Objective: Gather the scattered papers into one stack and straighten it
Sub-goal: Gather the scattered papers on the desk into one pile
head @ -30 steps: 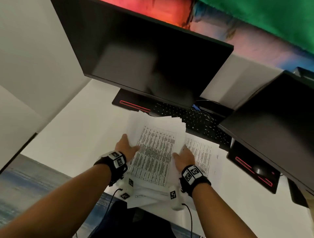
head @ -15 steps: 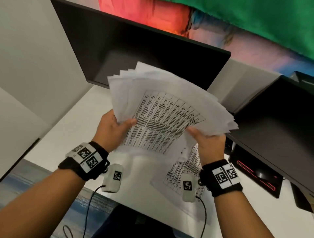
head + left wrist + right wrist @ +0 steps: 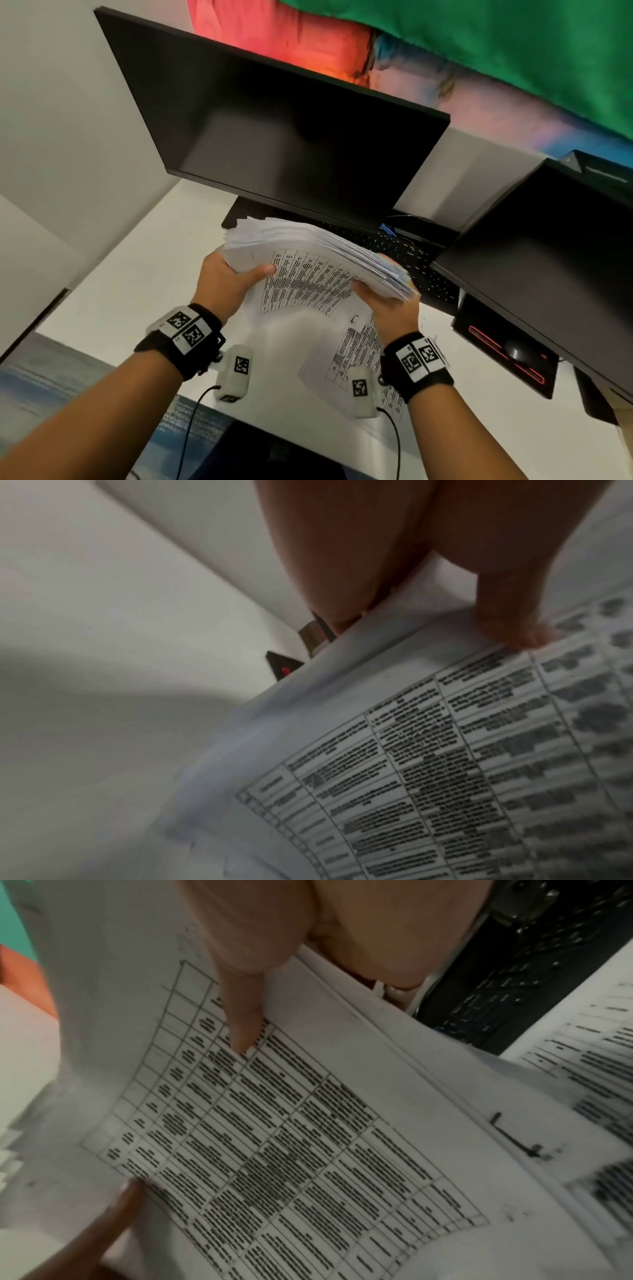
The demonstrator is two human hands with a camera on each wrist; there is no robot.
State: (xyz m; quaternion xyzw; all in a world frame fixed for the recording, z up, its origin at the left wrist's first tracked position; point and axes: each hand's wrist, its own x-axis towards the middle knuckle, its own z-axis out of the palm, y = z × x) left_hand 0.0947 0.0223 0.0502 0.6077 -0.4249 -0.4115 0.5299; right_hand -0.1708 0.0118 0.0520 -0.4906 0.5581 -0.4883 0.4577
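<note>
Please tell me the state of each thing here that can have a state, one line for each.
paper stack: lifted off the desk, edges uneven
left hand: grips the stack's left side
right hand: grips the stack's right side
loose sheet: flat on the desk, not gathered
left monitor: screen dark
right monitor: screen dark

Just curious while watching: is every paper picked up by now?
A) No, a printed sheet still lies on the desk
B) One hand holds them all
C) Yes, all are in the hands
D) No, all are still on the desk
A: both the left hand and the right hand hold the bundle of papers, while a printed sheet lies on the desk below it.
</note>
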